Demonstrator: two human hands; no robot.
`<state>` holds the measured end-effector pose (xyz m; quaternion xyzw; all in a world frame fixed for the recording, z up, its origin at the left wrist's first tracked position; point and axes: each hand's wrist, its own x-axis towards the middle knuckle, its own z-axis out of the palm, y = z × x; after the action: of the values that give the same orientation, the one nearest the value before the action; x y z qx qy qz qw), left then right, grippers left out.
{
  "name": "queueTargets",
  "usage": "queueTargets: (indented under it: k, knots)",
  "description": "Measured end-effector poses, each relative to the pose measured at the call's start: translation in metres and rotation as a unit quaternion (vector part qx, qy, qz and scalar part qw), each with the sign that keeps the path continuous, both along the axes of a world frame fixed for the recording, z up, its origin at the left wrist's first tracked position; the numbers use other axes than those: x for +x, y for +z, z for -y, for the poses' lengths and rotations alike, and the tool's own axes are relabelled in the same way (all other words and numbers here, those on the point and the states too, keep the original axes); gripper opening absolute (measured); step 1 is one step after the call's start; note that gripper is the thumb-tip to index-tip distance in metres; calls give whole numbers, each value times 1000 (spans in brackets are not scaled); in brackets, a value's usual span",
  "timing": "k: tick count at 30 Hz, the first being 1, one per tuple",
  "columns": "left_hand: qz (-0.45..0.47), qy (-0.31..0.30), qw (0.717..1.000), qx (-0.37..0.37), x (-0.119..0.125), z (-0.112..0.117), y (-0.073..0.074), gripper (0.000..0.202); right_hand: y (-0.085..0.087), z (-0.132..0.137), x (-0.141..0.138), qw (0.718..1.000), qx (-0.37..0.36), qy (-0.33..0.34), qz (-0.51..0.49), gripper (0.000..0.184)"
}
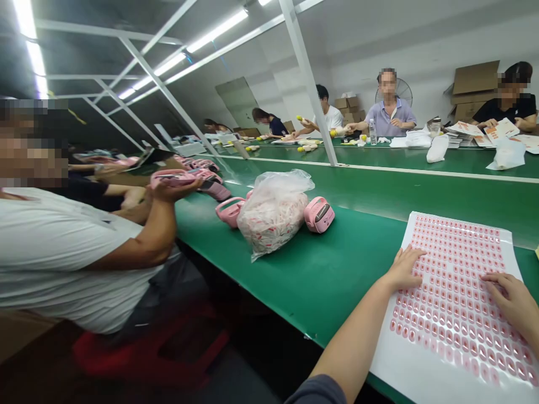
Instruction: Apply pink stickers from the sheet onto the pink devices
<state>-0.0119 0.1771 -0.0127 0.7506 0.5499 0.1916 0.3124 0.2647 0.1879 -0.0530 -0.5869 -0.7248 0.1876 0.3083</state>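
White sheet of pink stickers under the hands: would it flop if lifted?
The white sheet of pink stickers looks thin, so it would probably droop from one edge. Its glossy face might slide on the green workbench if pushed by the left hand and right hand.

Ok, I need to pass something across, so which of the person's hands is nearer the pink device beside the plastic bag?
Left. The left hand lies on the sheet of pink labels, on the side toward the pink device; the right hand lies on the sheet's far side, farther away.
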Motion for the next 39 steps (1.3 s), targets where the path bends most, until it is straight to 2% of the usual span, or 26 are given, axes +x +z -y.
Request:
queueTargets:
  k: [8,17,29,34,39]
  knots:
    - [-10,68,998,12,3,-10,-7,59,5,3,-13,999,29,-16,-19,24]
    - [-23,26,999,-3,-6,-12,6,61,13,3,-21,999,19,-22,-12,17]
    - [-48,46,997,45,-2,-15,-9,39,18,4,-23,999,2,-29,-14,16]
    - [-48,32,997,42,-4,-15,-8,43,19,4,-23,999,3,-30,-13,17]
    - [-48,15,998,27,-5,-15,-4,61,18,4,-22,999,4,-30,-15,17]
